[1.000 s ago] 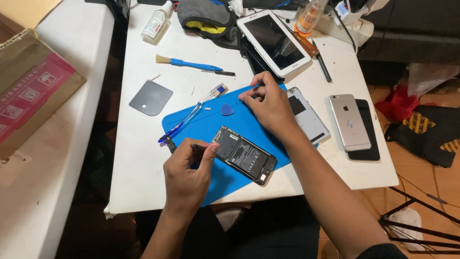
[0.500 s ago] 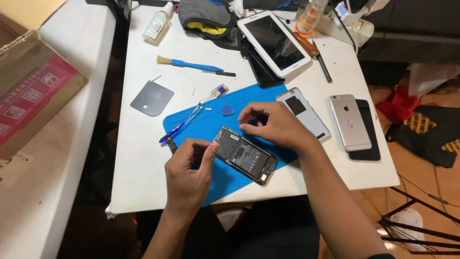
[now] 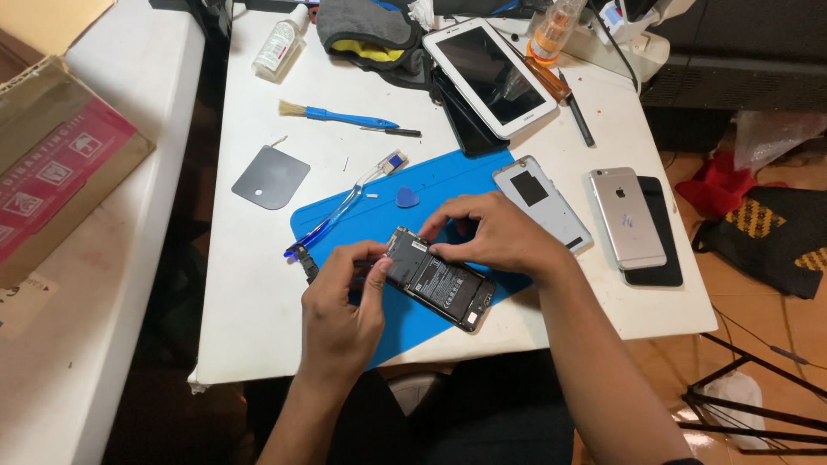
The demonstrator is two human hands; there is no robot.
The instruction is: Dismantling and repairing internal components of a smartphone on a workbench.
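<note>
A white desk (image 3: 258,284) carries a blue mat (image 3: 448,185), and every other thing is placed from that mat: a white tablet (image 3: 491,76) lies beyond its far edge, a silver phone (image 3: 627,215) well off its right side, a grey back cover (image 3: 543,202) on its right corner. The opened phone (image 3: 439,280) lies on the mat's near half. The left hand (image 3: 340,314) has its fingers (image 3: 372,280) pinched on that phone's near-left corner, the right hand (image 3: 495,232) has its fingers curled on the top end, and a small blue pick (image 3: 407,199) lies at mid-mat.

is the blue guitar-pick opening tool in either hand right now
No, the blue triangular pick lies loose on the blue work mat, apart from both hands, which are on the opened phone.
</note>
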